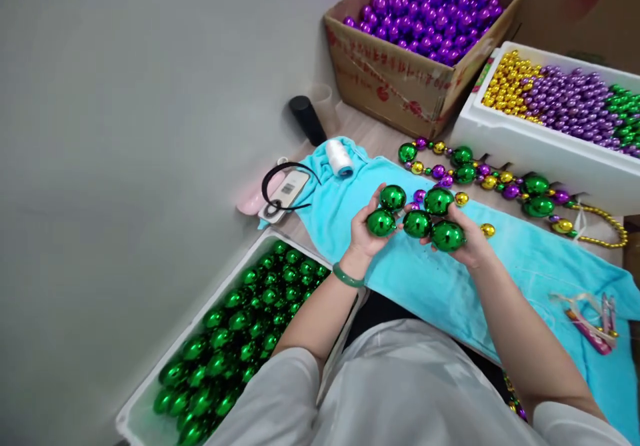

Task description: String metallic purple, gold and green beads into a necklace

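Observation:
Two shiny green balls (pixel 381 223) rest in my left hand (pixel 364 230), its fingers curled round them; a green bangle (pixel 349 275) circles that wrist. My right hand (pixel 467 239) is closed on several more green balls (pixel 447 236) of the same size. Both hands are held close together above a turquoise towel (pixel 400 279). Just beyond them on the towel lie a few small purple balls (pixel 419 197) and loose gold balls (pixel 487 230). A strung bead necklace (pixel 487 181) in green, gold and purple stretches along the towel's far side.
A white bin (pixel 145 393) of green balls stands at lower left. Behind are a cardboard box (pixel 390 76) of purple balls and a white foam box (pixel 540 146) of smaller beads. A thread spool (pixel 339 158), headband (pixel 265 189) and pink-handled snips (pixel 590 333) lie on the towel's edges.

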`<state>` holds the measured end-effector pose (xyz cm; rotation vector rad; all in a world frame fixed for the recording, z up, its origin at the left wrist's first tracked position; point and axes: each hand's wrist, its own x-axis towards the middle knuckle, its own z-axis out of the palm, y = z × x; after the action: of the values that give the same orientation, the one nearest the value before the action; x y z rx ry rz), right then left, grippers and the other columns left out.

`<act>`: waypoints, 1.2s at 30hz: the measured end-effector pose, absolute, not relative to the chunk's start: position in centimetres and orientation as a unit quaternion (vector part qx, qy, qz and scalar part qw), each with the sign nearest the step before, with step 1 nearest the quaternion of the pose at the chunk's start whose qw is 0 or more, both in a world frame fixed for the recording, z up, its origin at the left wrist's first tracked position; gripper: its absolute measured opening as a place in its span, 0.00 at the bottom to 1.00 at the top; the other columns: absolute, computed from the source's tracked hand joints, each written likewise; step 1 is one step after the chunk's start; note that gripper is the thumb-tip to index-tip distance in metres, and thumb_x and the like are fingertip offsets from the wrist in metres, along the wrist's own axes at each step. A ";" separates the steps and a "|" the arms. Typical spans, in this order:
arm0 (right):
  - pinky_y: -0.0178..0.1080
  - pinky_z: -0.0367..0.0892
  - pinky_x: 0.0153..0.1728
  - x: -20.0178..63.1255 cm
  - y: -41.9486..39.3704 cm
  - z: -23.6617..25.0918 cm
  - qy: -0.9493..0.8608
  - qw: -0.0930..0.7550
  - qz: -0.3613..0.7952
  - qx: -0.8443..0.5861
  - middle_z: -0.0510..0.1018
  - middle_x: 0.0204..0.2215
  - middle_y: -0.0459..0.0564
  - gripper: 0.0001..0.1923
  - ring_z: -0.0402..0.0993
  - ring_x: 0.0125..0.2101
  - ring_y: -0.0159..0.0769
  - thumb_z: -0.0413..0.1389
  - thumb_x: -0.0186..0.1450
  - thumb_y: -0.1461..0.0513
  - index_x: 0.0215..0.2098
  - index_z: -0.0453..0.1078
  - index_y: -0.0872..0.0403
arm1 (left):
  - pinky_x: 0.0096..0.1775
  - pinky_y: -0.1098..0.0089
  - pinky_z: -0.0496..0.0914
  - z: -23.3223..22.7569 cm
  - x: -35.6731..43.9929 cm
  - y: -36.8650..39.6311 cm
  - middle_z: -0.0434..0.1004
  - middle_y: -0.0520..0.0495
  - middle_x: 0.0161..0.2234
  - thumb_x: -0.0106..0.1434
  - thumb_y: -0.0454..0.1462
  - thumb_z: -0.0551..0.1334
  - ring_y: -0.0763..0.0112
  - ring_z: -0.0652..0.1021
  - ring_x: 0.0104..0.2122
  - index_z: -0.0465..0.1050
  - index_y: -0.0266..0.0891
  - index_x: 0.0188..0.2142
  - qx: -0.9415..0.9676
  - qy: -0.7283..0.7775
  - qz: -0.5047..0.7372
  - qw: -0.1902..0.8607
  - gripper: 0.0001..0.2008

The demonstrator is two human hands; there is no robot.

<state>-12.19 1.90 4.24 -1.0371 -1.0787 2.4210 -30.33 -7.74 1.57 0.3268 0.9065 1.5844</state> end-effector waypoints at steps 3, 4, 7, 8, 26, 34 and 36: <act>0.37 0.68 0.20 -13.3 2.1 2.5 -0.363 0.203 0.816 -0.401 0.79 0.39 0.52 0.26 0.78 0.29 0.41 0.58 0.57 0.45 0.46 0.68 0.53 | 0.36 0.63 0.76 0.3 -30.6 -6.3 0.71 0.45 0.52 0.57 0.42 0.60 0.59 0.78 0.44 0.57 0.50 0.62 0.099 0.395 0.692 0.596 0.33; 0.37 0.70 0.25 -13.9 2.2 2.0 -0.373 0.229 0.802 -0.407 0.79 0.40 0.51 0.25 0.78 0.32 0.40 0.59 0.57 0.46 0.46 0.68 0.53 | 0.36 0.63 0.76 -0.1 -30.8 -5.9 0.72 0.45 0.51 0.56 0.41 0.62 0.60 0.78 0.42 0.57 0.49 0.62 0.095 0.409 0.694 0.585 0.33; 0.40 0.71 0.42 -15.6 3.3 1.1 -0.465 0.281 0.731 -0.412 0.78 0.43 0.49 0.25 0.75 0.42 0.39 0.61 0.55 0.48 0.45 0.70 0.53 | 0.41 0.62 0.75 -1.2 -31.3 -4.2 0.73 0.46 0.48 0.55 0.39 0.64 0.62 0.78 0.42 0.61 0.46 0.59 0.131 0.488 0.684 0.526 0.32; 0.41 0.69 0.45 -15.9 3.8 1.0 -0.509 0.277 0.699 -0.419 0.78 0.44 0.49 0.25 0.74 0.44 0.40 0.61 0.55 0.48 0.46 0.71 0.53 | 0.44 0.62 0.74 -1.5 -31.5 -3.6 0.72 0.46 0.49 0.55 0.39 0.64 0.62 0.77 0.44 0.62 0.45 0.58 0.164 0.524 0.674 0.494 0.30; 0.46 0.70 0.37 -14.7 5.2 2.8 -0.812 0.123 0.169 -0.544 0.69 0.54 0.62 0.34 0.72 0.47 0.53 0.54 0.63 0.47 0.61 0.59 0.56 | 0.61 0.57 0.60 -3.0 -31.8 2.5 0.70 0.39 0.56 0.67 0.52 0.52 0.61 0.69 0.57 0.67 0.39 0.58 0.476 0.702 0.489 0.203 0.28; 0.43 0.70 0.43 -13.7 -0.1 -0.7 -0.877 0.203 0.095 -0.425 0.67 0.58 0.63 0.31 0.71 0.49 0.48 0.48 0.67 0.49 0.61 0.60 0.60 | 0.63 0.56 0.54 -4.0 -31.4 0.1 0.66 0.38 0.59 0.67 0.57 0.43 0.60 0.64 0.60 0.66 0.37 0.58 0.430 0.708 0.530 0.181 0.34; 0.43 0.70 0.43 -13.8 -0.2 -1.3 -0.877 0.198 0.102 -0.425 0.67 0.58 0.62 0.31 0.71 0.49 0.48 0.49 0.67 0.49 0.62 0.59 0.60 | 0.63 0.56 0.54 -4.1 -30.8 -0.8 0.65 0.38 0.59 0.67 0.57 0.42 0.61 0.64 0.61 0.64 0.38 0.59 0.416 0.713 0.542 0.157 0.33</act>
<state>-13.85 -0.19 -1.34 -1.1889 -2.4552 0.2851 -30.78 -0.81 -4.11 1.1910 2.0395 1.5510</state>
